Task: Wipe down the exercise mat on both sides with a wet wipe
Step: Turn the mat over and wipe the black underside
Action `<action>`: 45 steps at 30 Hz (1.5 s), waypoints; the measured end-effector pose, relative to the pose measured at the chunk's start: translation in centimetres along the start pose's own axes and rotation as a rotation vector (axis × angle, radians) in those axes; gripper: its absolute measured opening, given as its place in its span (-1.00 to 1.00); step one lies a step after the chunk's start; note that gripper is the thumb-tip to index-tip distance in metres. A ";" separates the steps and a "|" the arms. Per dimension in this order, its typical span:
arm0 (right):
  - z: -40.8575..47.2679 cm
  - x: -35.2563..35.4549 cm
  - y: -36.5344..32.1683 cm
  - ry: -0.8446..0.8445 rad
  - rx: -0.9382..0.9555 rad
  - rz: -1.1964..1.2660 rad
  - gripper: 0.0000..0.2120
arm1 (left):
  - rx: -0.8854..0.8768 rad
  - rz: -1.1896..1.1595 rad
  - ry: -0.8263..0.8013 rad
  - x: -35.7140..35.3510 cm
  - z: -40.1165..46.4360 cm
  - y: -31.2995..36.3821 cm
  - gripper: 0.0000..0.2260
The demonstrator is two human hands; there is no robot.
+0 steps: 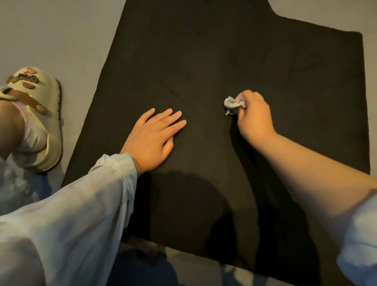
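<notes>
Floor [46, 18]: pale grey, smooth. On it: one black exercise mat [235, 56], laid flat; one cream clog sandal [43, 118], worn, just beside the mat's left edge.

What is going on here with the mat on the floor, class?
A person is crouched over a dark exercise mat laid on the floor. The right hand grips a crumpled wet wipe against the mat's surface, right of centre. The left hand lies flat on the mat, fingers straight, apparently steadying it. A foot in a beige sandal stands on the floor beside the mat's left edge. Only one face of the mat shows.
</notes>
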State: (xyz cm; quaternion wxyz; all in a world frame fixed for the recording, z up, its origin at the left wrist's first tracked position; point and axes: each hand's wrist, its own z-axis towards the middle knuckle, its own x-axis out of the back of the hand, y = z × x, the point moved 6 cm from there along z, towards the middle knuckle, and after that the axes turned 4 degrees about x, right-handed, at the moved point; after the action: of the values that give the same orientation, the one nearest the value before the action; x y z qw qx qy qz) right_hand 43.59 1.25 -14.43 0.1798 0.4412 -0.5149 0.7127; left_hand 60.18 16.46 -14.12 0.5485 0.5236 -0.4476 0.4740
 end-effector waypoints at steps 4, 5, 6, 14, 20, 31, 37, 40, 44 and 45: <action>-3.1 -2.7 -1.6 -0.070 0.055 -0.005 -0.78 | -0.009 0.002 0.019 -0.1 0.2 -0.1 -0.54; -4.3 -2.8 -2.2 -0.087 0.066 0.001 -0.77 | -0.008 0.003 0.021 -0.2 0.2 -0.2 -0.55; -5.5 -2.8 -2.9 -0.111 0.093 0.004 -0.77 | -0.008 0.000 0.021 -0.2 0.3 -0.3 -0.56; -20.5 -3.1 -7.5 -0.612 0.409 0.112 -0.81 | -0.012 0.024 0.006 -0.5 0.0 -0.5 -0.57; -24.6 -1.0 -6.8 -0.693 0.484 0.236 -0.87 | -0.018 0.013 0.033 -0.6 -0.2 -0.4 -0.56; -12.8 -0.9 1.2 -0.023 -0.060 -0.079 -0.79 | -0.028 0.003 0.036 -0.6 -0.2 -0.4 -0.53; -21.3 -2.2 -2.8 -0.404 0.177 0.183 -0.91 | -0.034 0.003 0.050 -0.7 -0.1 -0.5 -0.54; -26.3 -2.0 -4.2 -0.664 0.352 0.139 -0.87 | -0.038 0.006 0.058 -0.7 -0.1 -0.4 -0.53; -27.9 0.2 -4.1 -0.732 0.364 0.148 -0.80 | -0.043 0.014 0.058 -0.8 -0.1 -0.5 -0.52; -26.9 1.2 -3.8 -0.633 0.324 0.164 -0.82 | -0.042 0.016 0.056 -0.8 -0.1 -0.6 -0.52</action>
State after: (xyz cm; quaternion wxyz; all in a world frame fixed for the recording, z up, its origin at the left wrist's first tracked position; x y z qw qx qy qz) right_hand 33.67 26.57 -13.47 -0.1184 0.6199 -0.4592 0.6252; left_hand 60.63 16.51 -14.97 0.5681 0.4948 -0.4462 0.4831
